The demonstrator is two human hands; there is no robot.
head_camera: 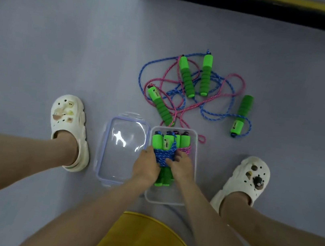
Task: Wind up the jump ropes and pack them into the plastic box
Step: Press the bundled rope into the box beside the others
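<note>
The left hand [146, 168] and right hand [182, 169] covered the middle of the blue wound rope [164, 153], hiding how far their fingers closed around it. Behind it, the pink bundle [185, 148] in the plastic box [190, 181] showed only partly. The small labels on the green handles [187, 77] were too blurred to read. The far dark board [249, 3] ran off the top edge.

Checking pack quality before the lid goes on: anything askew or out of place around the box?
Yes. A pink rope loop hangs out past the far right corner of the plastic box onto the floor; it could catch under the lid. Both hands, left hand and right hand, press the blue-wound bundle in. Two ropes lie tangled beyond.
</note>
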